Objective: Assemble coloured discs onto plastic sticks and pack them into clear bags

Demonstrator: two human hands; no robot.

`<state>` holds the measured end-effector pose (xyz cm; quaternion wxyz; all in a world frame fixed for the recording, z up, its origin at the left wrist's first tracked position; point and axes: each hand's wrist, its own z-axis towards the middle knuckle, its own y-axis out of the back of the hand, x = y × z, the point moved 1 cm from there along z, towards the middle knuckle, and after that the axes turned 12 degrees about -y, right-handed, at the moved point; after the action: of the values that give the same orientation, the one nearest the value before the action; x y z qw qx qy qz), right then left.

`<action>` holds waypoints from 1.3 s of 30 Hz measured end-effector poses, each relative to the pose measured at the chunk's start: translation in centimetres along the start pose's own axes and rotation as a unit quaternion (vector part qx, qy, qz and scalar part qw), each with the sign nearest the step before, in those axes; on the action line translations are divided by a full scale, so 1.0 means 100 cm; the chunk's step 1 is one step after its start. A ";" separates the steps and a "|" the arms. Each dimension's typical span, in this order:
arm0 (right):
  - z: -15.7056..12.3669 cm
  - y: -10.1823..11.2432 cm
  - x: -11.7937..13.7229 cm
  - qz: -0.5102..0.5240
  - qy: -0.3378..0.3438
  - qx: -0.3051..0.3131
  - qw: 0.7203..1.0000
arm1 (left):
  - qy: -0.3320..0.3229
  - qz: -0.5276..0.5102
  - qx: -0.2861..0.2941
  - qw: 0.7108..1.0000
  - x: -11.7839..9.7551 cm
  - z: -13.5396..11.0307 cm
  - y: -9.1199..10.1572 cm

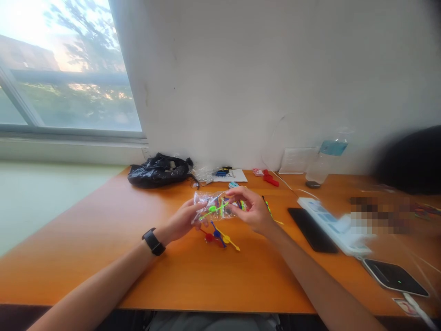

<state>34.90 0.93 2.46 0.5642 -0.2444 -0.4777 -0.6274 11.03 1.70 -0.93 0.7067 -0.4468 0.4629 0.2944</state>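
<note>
Clear plastic bag (225,213) held up betw. both hands, abv. orange-brown table (165,276), approx. mid-view. Film crinkled, shiny w/ glare; multicol. bits show thru, mostly too small to sort. Bright green spinner (212,209) at bag's L part: round hub, thin arms; can't tell if in bag or in front. L hand (184,217) grips bag's L end, thumb on near face; R hand (253,209) curled at R end, fingers + thumb nr. each other, can't tell if pinching film or a piece. Just below, on table: red spinner (208,237), blue spinner (217,234), yellow spinner (226,239), close tog., same hub-and-arm form, yellow w/ arrow tip. More thin col. pieces (270,210) beyond R wrist, partly hidden.
</note>
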 end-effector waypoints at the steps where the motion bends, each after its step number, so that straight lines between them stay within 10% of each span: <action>1: 0.000 0.000 -0.001 0.006 -0.016 0.000 1.000 | 0.001 -0.002 0.001 1.000 0.000 0.000 0.000; 39: -0.003 0.007 0.003 -0.017 -0.084 0.070 0.994 | -0.019 0.042 -0.013 0.999 0.000 -0.002 -0.005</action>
<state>35.58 0.58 2.78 0.5272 -0.2481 -0.5702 -0.5791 11.31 1.28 -0.81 0.6964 -0.4305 0.4635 0.3388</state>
